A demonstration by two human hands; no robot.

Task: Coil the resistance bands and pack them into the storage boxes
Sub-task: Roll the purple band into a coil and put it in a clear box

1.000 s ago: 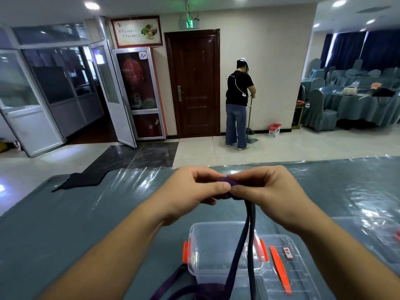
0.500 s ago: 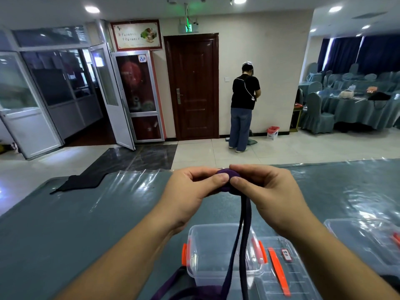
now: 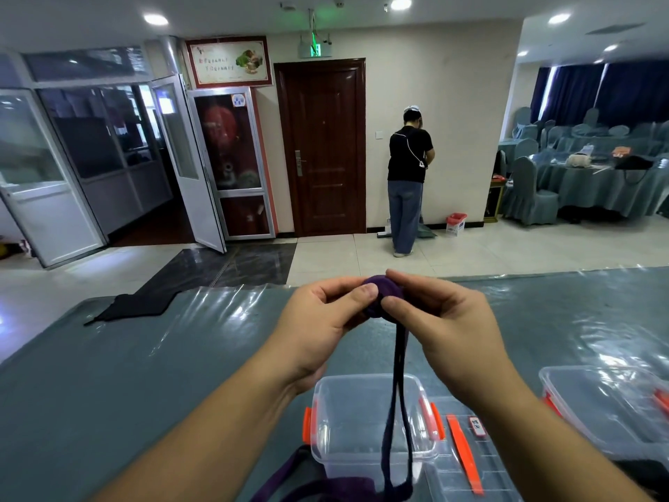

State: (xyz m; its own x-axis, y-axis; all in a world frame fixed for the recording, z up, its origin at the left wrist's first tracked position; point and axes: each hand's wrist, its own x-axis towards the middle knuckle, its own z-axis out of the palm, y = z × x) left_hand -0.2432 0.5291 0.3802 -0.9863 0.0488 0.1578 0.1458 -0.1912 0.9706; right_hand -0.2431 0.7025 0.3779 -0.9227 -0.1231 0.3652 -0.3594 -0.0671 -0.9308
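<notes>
Both hands hold a purple resistance band (image 3: 384,291) above the table, its upper end rolled into a small coil. My left hand (image 3: 325,320) pinches the coil from the left with thumb and fingers. My right hand (image 3: 445,320) pinches it from the right. The loose part of the band hangs straight down in two strands over an open clear storage box (image 3: 362,422) with orange latches, and ends in a heap at the table's near edge.
The box's clear lid (image 3: 467,461) with an orange latch lies to its right. A second clear box (image 3: 611,411) stands at the far right. A plastic-covered grey-blue tablecloth (image 3: 144,375) covers the table. A person stands by the far wall.
The rolled coil has grown a little as both hands turned it. The hands stay in about the same place above the box. The person in the background has turned toward the wall.
</notes>
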